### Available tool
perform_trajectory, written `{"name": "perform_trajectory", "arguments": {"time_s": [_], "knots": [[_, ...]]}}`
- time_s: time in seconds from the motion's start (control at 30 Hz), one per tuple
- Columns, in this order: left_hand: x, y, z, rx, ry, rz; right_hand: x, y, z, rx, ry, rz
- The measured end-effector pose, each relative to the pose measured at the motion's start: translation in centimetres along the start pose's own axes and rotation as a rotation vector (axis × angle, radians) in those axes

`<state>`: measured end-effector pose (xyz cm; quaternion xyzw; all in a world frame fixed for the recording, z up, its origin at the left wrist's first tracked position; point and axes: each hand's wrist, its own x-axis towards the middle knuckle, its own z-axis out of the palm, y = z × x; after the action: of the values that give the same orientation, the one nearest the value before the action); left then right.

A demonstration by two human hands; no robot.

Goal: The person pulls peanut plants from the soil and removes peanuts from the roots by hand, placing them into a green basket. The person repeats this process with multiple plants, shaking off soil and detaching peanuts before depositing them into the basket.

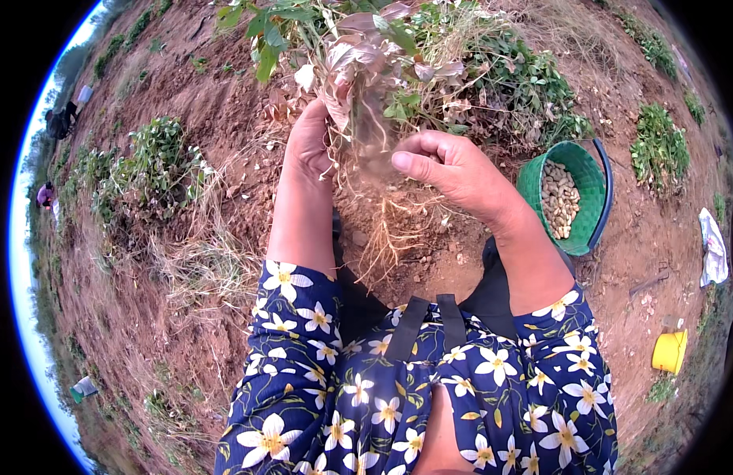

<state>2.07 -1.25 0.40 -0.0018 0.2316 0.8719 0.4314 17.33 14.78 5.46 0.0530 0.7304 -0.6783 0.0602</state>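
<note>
My left hand (310, 142) grips an uprooted peanut plant (360, 65) by its stems, below drooping, partly dried leaves. The fingers are mostly behind the foliage. Thin bare roots (390, 234) hang toward the soil between my knees. Beside the stems, my right hand (461, 169) has its thumb and fingers curled; whether anything is between them cannot be made out. A blurred, dusty patch lies between the two hands. To the right of my right forearm, a green woven bucket (528, 187) with a dark handle contains unshelled peanuts (559, 199).
A heap of pulled plants (515, 89) lies ahead. More plants (158, 160) and dry grass (212, 267) cover the reddish soil at left. A yellow bucket (669, 351) and white sack (714, 246) lie far right. Another person (45, 195) is at far left.
</note>
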Motion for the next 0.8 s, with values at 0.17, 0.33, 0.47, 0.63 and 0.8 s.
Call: {"name": "perform_trajectory", "arguments": {"time_s": [0.17, 0.33, 0.47, 0.63, 0.8], "knots": [[-0.3, 0.0, -0.1, 0.066, -0.023, -0.031, 0.9, 1.7, 1.7, -0.198, -0.002, -0.031], [-0.4, -0.2, 0.5, 0.057, 0.074, 0.005, 1.0, 1.7, 2.0, -0.185, 0.054, -0.025], [-0.1, -0.3, 0.5, 0.06, 0.071, 0.034, 1.4, 3.0, 3.1, -0.199, 0.081, -0.193], [0.0, 0.5, -0.1, 0.108, 0.013, 0.05, -0.2, -0.2, 3.7, -0.455, 0.136, -0.438], [-0.4, -1.2, 1.8, 0.308, 0.178, 0.094, -1.2, -0.7, 3.3, -0.422, 0.165, -0.569]]}}
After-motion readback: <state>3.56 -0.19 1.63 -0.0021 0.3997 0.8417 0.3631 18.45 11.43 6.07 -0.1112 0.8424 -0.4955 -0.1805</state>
